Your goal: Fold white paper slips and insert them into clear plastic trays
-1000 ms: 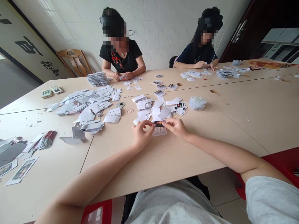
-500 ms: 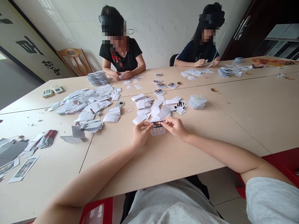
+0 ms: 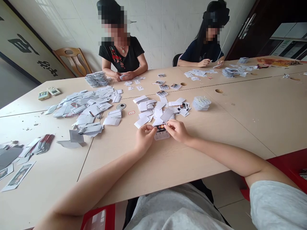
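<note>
Between my two hands is a small clear plastic box of fish hooks (image 3: 161, 135), with a dark printed card (image 3: 160, 128) along its upper part. My left hand (image 3: 145, 137) pinches the card's left end between thumb and fingers. At the right end, my right hand (image 3: 177, 130) grips with thumb and forefinger. The hooks show in a row below the card. Just beyond my fingers lies a loose heap of white cards (image 3: 153, 110), a few with dark printed faces.
A stack of clear boxes (image 3: 201, 103) stands right of the cards. Several filled boxes (image 3: 164, 87) lie farther back. On the left are a large card heap (image 3: 88, 100) and two remote controls (image 3: 53, 90). Two people (image 3: 122, 54) sit working across the table (image 3: 230, 134).
The view has shifted slightly, so the tabletop things appear a little farther left. Both hands stay on the box and card, with only tiny finger movement.
</note>
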Action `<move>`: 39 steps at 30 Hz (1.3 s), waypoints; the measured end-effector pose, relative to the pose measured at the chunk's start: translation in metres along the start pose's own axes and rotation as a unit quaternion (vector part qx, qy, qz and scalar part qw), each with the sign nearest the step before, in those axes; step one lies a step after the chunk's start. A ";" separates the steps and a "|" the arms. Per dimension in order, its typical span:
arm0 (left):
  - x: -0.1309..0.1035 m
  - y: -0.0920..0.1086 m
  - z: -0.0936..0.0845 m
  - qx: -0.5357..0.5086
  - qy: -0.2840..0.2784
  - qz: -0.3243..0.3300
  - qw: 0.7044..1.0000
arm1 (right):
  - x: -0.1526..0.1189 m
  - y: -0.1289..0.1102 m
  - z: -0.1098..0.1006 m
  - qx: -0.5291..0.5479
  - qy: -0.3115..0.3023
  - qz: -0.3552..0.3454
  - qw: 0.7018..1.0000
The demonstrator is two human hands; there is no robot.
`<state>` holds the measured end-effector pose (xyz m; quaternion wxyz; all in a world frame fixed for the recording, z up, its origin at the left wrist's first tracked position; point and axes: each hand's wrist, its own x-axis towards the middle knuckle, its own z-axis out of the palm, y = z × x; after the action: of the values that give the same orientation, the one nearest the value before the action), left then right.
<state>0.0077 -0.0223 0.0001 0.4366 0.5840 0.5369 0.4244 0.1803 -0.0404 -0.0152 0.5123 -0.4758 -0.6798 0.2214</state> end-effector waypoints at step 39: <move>0.000 -0.003 0.004 0.055 0.017 0.050 0.997 | 0.000 -0.001 0.000 -0.056 0.010 -0.032 0.998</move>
<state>0.0113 -0.0222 -0.0039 0.3729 0.6254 0.5372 0.4256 0.1795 -0.0414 -0.0146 0.4987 -0.4840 -0.7007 0.1618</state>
